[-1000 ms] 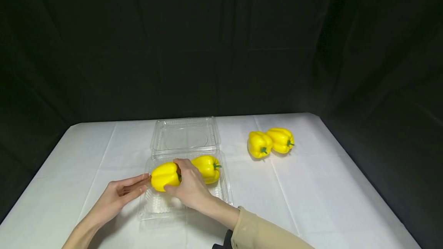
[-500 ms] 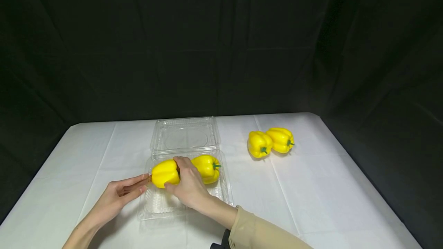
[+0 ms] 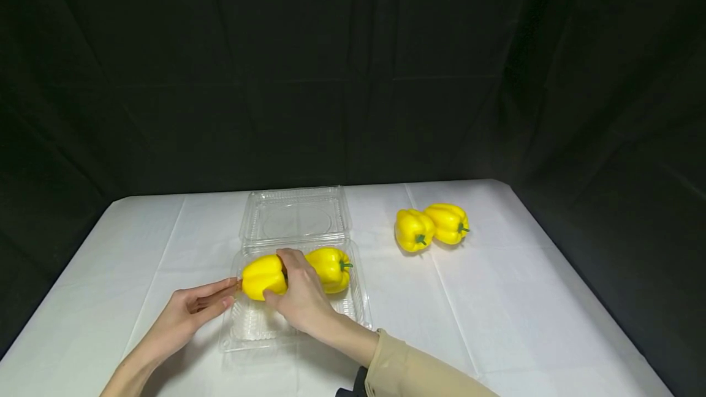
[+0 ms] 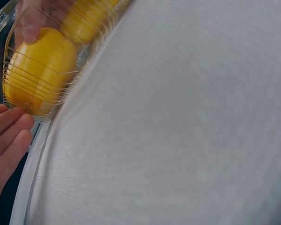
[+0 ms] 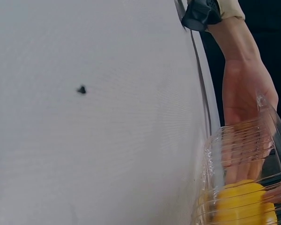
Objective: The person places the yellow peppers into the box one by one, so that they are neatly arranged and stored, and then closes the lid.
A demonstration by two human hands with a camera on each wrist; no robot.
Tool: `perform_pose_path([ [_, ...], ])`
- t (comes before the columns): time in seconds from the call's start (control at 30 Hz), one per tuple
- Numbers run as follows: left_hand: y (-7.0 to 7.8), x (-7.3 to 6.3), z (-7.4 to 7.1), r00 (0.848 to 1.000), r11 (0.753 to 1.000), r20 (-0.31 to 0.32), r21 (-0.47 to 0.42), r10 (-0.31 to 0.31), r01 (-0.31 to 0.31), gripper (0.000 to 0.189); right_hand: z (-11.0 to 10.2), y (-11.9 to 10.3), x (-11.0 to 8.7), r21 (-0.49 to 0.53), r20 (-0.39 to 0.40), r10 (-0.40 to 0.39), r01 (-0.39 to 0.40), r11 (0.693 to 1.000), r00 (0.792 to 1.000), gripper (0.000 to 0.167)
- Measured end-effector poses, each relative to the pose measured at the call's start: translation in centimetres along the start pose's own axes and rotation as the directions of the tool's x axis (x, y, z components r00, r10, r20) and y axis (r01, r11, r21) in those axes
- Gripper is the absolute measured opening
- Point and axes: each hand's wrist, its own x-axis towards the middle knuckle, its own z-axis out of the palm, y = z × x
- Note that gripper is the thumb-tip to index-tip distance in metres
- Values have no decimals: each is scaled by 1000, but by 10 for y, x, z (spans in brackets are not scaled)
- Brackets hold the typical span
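My right hand grips a yellow bell pepper by its stem end, thumb on the near side; the hand covers the stem. The pepper is at the left of the clear plastic clamshell container. Behind my fingers, a second yellow bell pepper lies in the container with its green stem pointing right. My left hand has its fingers straight against the container's left side. In the left wrist view, those fingers touch the outside of the ribbed wall, with the gripped bell pepper behind it.
The hinged lid lies folded back on the white-covered table. Two more yellow bell peppers sit together at the back right. Black curtains stand behind and beside the table.
Over the past second, the gripped bell pepper has tilted and shifted slightly toward the back. The left hand has stayed in place. Little differs over the last half second.
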Motion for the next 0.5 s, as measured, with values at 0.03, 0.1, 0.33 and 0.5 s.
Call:
perform_pose_path([
  [0.03,0,0,0,1000,1000,-1,2,0,0,44,0,0,0,5,-2,0,0,1000,1000,68],
  [0.1,0,0,0,1000,1000,-3,3,-1,1,44,-1,0,0,14,-5,0,0,1000,1000,67],
  [0.33,1,0,1,1000,1000,3,-1,-11,11,45,-6,1,0,67,0,-1,1,998,1000,68],
  [0.5,2,1,0,1000,1000,2,8,-16,15,45,-12,1,-2,84,6,-11,10,996,1000,67],
])
